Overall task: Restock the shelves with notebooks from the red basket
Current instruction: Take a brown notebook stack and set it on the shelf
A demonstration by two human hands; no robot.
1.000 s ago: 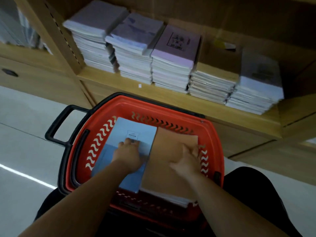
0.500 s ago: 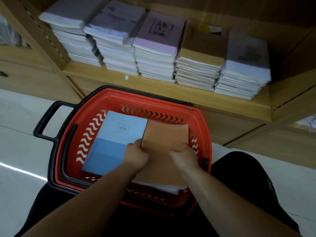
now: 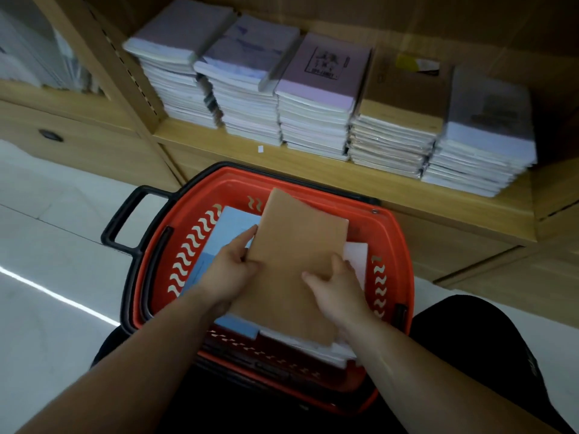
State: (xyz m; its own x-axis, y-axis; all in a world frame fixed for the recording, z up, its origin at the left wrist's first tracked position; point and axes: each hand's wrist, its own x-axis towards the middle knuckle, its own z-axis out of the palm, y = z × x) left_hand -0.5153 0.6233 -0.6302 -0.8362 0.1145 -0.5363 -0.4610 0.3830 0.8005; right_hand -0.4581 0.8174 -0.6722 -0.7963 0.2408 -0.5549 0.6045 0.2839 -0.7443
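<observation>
A red basket with black handles stands on the floor below the wooden shelf. Inside lie a blue notebook on the left and a stack of notebooks on the right. The top brown notebook is lifted and tilted above the stack. My left hand grips its left edge with the thumb on top. On the cover's right side my right hand holds its right edge. A white notebook shows underneath.
Several stacks of notebooks fill the shelf: three with purple covers at left and middle, one brown, one pale at the right. A wooden upright bounds the shelf on the left. Pale floor lies to the left.
Both hands have taken hold of the brown notebook and raised it off the stack, tilting its far end up toward the shelf. The white notebook below is now uncovered.
</observation>
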